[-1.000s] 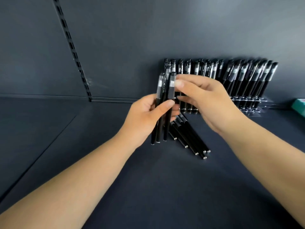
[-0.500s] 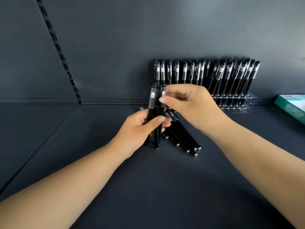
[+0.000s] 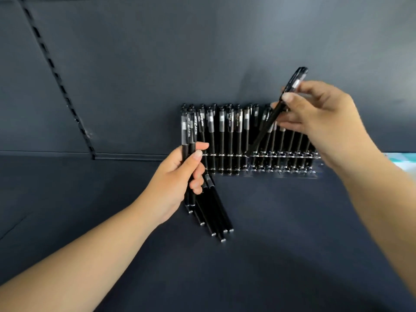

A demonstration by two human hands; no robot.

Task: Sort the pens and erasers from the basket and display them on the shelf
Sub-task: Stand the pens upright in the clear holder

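We find the right hand (image 3: 319, 118) pinching one pen (image 3: 273, 119) tilted, tip toward the rack (image 3: 258, 161), presumably for slotting. The left hand (image 3: 177, 176) grips spare pens (image 3: 188, 136) upright; more pens (image 3: 213, 212) lie on the shelf (image 3: 270, 255).

My right hand (image 3: 319, 118) covers the tops of the racked pens (image 3: 227, 136) at that end, so I can't count them. My left hand (image 3: 177, 179) hides the caps of the loose pens (image 3: 213, 210). A teal box (image 3: 403, 161) is cut off at the right edge.
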